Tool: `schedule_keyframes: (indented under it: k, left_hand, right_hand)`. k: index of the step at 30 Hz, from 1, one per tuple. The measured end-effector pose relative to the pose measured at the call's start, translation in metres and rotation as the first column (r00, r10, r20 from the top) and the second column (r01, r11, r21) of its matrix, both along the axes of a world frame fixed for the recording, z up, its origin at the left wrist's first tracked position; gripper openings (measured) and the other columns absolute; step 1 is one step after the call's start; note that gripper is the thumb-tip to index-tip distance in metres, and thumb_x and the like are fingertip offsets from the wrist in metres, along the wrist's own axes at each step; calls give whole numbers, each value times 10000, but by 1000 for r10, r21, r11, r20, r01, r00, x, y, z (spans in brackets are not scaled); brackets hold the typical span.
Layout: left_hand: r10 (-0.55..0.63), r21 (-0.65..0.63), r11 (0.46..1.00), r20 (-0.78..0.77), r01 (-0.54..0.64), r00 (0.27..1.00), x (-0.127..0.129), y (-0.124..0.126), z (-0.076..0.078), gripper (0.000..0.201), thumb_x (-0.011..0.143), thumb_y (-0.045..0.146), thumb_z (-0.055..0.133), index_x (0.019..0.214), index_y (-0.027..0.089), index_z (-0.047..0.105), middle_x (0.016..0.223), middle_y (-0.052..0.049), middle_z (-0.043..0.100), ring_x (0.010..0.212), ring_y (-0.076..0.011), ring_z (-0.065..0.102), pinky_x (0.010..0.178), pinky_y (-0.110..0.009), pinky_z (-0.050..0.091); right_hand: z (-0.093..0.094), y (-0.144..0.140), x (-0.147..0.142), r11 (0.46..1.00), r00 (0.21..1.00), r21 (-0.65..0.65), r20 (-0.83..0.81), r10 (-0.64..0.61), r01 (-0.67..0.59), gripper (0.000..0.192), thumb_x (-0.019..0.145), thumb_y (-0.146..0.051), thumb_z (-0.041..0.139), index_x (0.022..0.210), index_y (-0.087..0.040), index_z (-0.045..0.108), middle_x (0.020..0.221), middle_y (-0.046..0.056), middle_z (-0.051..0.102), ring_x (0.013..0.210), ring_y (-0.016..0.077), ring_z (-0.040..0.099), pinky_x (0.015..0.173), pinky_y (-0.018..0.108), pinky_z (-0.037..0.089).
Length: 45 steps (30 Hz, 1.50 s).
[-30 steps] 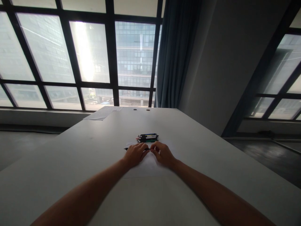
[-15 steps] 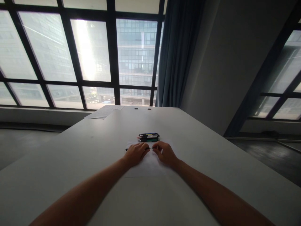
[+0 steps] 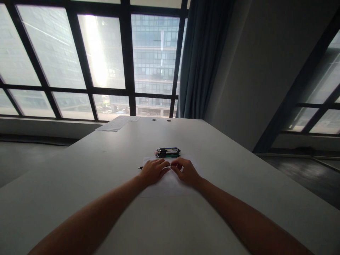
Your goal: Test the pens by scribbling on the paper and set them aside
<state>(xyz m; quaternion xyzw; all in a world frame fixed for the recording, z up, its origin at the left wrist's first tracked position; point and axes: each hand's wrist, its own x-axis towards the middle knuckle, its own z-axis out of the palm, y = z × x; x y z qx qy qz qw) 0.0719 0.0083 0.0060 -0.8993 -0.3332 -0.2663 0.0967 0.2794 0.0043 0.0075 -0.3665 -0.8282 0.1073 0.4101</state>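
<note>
My left hand (image 3: 154,171) is closed around a dark pen (image 3: 140,168) held roughly level above a white sheet of paper (image 3: 163,190). One end of the pen sticks out to the left of the hand; most of the barrel is hidden by my fingers. Close by on the right, my right hand (image 3: 186,173) is pinched at the pen's other end, its fingertips almost meeting those of the left. What lies in that pinch is too small to make out. Just beyond both hands lies a pile of several pens (image 3: 168,153), mostly dark with some white, blue and green.
The long white table (image 3: 111,156) stretches away toward the window. Papers (image 3: 117,124) lie at its far left corner, near two dark round spots (image 3: 169,120) at the far end. A blue curtain (image 3: 204,63) hangs behind it on the right.
My right hand has come slightly left, narrowing the gap between the hands. The thin dark piece that showed between them is now mostly hidden. The view has tilted a little.
</note>
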Motion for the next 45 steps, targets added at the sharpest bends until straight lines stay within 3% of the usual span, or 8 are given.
schedule_keyframes:
  k: [11,19,24,30,34,37,41,45]
  left_hand:
    - [11,31,999,-41,-10,999,0,-1,2,272,997,333,381,955,216,622,847,-26,651,739,-142,626,627,-234,446]
    - [24,40,999,-24,-23,999,0,0,1,274,994,341,391,954,218,633,847,-22,674,743,-145,638,620,-235,443]
    - [19,38,999,-31,-18,999,0,-1,1,288,996,353,380,959,216,631,855,-26,678,741,-143,640,623,-236,441]
    - [27,34,999,-37,-26,999,0,-3,3,281,993,348,389,947,210,629,846,-24,687,742,-150,649,608,-240,433]
    - [13,46,999,-36,-12,999,0,-2,2,269,991,344,397,951,211,628,845,-18,691,734,-147,650,597,-239,427]
    - [7,56,998,-40,-4,999,0,0,0,267,989,341,401,944,211,630,835,-17,689,732,-146,649,593,-236,425]
    - [2,57,998,-35,0,999,0,0,-1,269,989,343,403,946,213,634,833,-15,689,728,-142,648,588,-230,421]
    - [0,57,998,-39,2,999,0,-1,0,271,987,342,404,946,213,639,831,-11,692,718,-144,649,577,-232,412]
  right_hand:
    - [-2,1,1,999,999,-20,-27,37,-38,61,803,-193,608,846,-179,649,757,38,661,610,137,555,612,278,472]
    - [-6,15,6,982,948,-134,-272,-165,132,166,798,-318,608,842,-173,677,713,42,671,585,144,557,564,270,470]
    - [-8,24,10,955,867,-288,-453,-206,76,383,832,-517,559,848,-151,670,698,61,672,502,127,507,464,253,428]
    - [-11,29,12,943,851,-312,-459,-255,114,380,767,-500,640,888,-143,690,725,70,679,523,142,530,486,271,447]
    - [-7,33,25,958,915,-153,-294,-277,241,199,808,-320,604,877,-165,708,799,65,688,604,156,580,576,274,478]
    - [-1,34,38,965,964,20,36,-262,262,216,843,-143,509,889,-185,716,925,60,686,778,162,629,729,263,481]
    - [5,31,44,932,842,67,408,-352,357,274,838,-73,496,951,-188,718,995,53,676,866,163,626,745,232,444]
    - [8,28,39,922,748,110,552,-367,371,327,816,-41,498,989,-201,724,1013,53,675,887,166,618,754,229,422]
